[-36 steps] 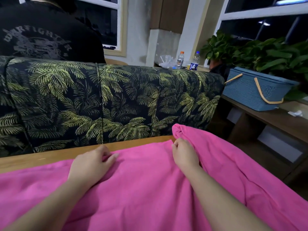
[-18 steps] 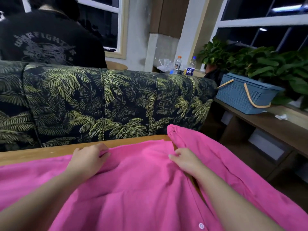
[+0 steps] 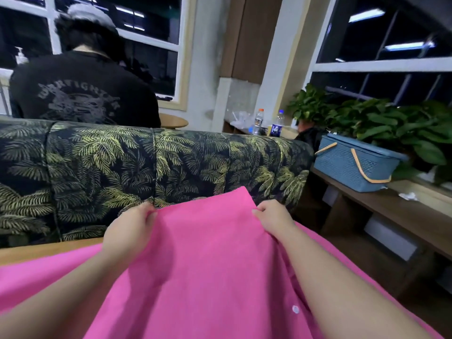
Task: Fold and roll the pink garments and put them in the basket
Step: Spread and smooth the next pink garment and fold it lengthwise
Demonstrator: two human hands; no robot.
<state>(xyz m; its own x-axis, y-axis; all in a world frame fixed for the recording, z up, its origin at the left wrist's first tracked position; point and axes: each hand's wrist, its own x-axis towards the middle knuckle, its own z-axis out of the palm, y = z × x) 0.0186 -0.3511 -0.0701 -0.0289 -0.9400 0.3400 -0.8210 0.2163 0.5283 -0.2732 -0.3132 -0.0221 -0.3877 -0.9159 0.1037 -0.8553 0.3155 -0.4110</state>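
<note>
Currently pink garment [image 3: 208,265] spread over counter [image 3: 44,249], far edge lifted. Left hand [image 3: 129,231] pinches that edge at left, right hand [image 3: 274,220] pinches it at right, fingers curled into cloth. Basket [image 3: 352,165] far right on wooden shelf [image 3: 391,209], well apart from garment. Risks: uneven pull gives skewed fold; slack right side hangs over counter edge, could drag whole garment off; button [image 3: 295,309] placket may bunch.

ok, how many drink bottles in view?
2. One with an orange cap and one with a blue cap stand side by side on the ledge behind the sofa, left of the plants. More could be hidden behind the sofa.
</note>
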